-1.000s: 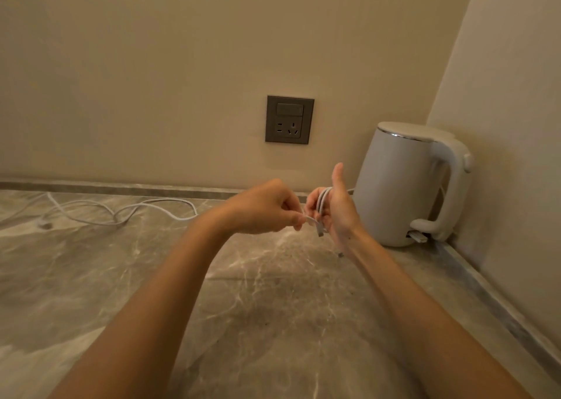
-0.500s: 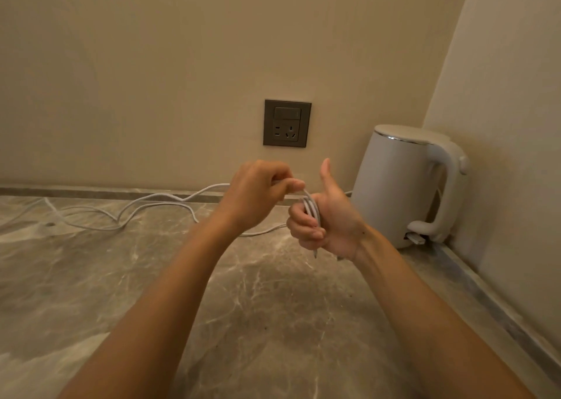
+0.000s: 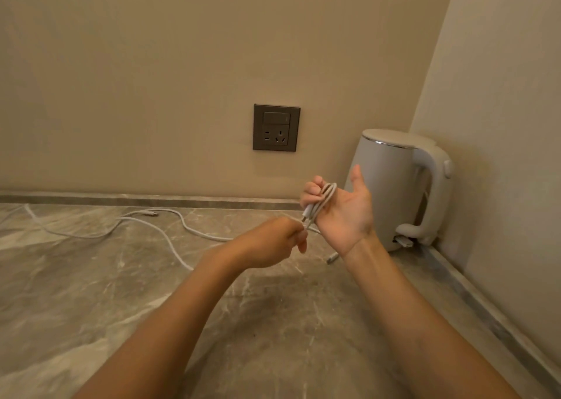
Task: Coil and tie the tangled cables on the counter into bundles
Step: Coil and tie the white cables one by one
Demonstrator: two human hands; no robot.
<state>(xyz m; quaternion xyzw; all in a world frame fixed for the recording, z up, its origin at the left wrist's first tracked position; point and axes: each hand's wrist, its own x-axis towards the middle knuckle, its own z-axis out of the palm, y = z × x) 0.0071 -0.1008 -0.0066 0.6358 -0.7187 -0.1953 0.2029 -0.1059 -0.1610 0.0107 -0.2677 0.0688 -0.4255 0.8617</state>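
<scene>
- The white cable (image 3: 322, 199) is up off the counter (image 3: 91, 292), several loops of it hung round the fingers (image 3: 310, 189) of the right hand (image 3: 344, 216), raised near the back right corner.
- Those fingers are curled over the loops to pin them, the palm faces us and the thumb stands straight up, clear of the wire.
- Just below, the left hand (image 3: 270, 242) has thumb and fingertips closed in a pinch on the strand where it leaves the coil.
- The slack (image 3: 212, 237) trails away leftward, snaking along the back edge of the counter (a fair bit of it, so this bundle looks far from done).
- A small connector (image 3: 332, 258) lies on the stone just below the right wrist; which run it belongs to I cannot tell.
- So we're in the coiling step, mid-wrap. The tie looks a way off.
- Next, I'd say, the left hand needs to carry its strand up and over the right fingers for another turn, with gentle tension and no snag in the slack.
- Further out: a white kettle (image 3: 391, 186) stands in the back right corner, close behind the right hand, with a wall socket (image 3: 276, 128) above the back edge.
</scene>
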